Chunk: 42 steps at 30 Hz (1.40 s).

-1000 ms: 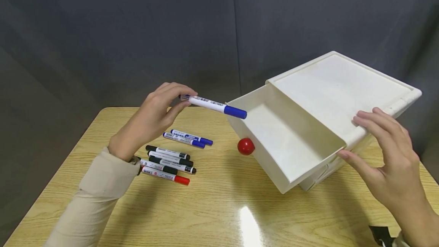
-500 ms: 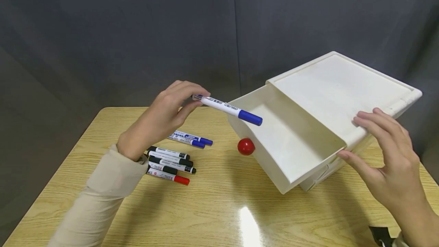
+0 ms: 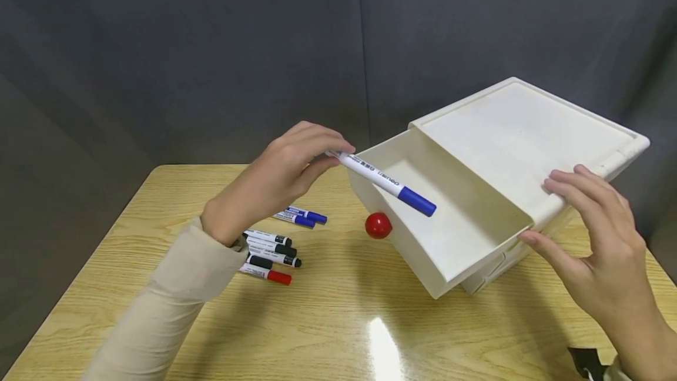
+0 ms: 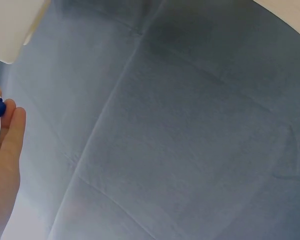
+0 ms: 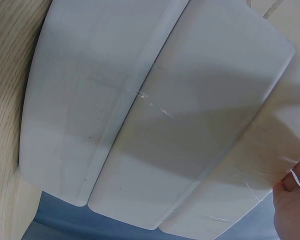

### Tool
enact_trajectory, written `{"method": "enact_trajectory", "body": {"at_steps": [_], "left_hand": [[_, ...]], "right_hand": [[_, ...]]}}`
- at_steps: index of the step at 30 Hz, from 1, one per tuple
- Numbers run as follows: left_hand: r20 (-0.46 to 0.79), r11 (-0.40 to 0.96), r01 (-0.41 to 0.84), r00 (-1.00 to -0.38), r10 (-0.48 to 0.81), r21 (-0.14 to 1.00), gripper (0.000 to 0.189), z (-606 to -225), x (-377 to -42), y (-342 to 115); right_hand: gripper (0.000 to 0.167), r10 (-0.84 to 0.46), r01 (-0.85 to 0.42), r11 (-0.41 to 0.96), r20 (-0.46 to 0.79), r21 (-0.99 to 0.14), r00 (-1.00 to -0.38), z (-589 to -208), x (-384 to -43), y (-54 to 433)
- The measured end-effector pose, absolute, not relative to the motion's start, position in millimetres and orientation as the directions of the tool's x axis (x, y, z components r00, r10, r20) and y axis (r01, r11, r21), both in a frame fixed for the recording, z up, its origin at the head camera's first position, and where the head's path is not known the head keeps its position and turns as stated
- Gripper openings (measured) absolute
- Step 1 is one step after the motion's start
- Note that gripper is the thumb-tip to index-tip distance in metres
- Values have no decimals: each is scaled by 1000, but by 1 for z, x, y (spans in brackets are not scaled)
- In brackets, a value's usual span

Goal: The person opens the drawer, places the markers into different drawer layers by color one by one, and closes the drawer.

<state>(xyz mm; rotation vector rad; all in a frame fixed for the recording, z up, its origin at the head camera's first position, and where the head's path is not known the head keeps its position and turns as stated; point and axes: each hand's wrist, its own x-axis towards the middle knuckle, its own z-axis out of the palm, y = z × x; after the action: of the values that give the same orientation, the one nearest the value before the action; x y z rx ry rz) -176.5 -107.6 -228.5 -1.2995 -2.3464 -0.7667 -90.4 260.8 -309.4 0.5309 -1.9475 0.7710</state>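
Left fingers (image 3: 324,144) pinch one marker (image 3: 388,184); seven others (image 3: 271,246) lie on the table (image 3: 317,322).

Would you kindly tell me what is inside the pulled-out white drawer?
The drawer shows only its own bare white surfaces. The blue marker in the left hand hides a strip, and the rear part, under the cabinet top, cannot be seen.

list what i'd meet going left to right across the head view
Beige sleeve → left hand → pinched blue-capped marker → open white drawer → cabinet top → right hand.
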Motion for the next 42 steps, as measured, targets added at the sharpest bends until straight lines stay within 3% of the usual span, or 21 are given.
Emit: {"method": "enact_trajectory", "body": {"at_steps": [34, 42], "left_hand": [[418, 407, 888, -460, 783, 214, 27, -222, -176, -72], [371, 433, 882, -472, 800, 189, 30, -221, -174, -68]], "right_hand": [[77, -48, -645, 704, 885, -299, -463, -306, -88, 257], [78, -41, -642, 704, 885, -304, -464, -302, -86, 251]]}}
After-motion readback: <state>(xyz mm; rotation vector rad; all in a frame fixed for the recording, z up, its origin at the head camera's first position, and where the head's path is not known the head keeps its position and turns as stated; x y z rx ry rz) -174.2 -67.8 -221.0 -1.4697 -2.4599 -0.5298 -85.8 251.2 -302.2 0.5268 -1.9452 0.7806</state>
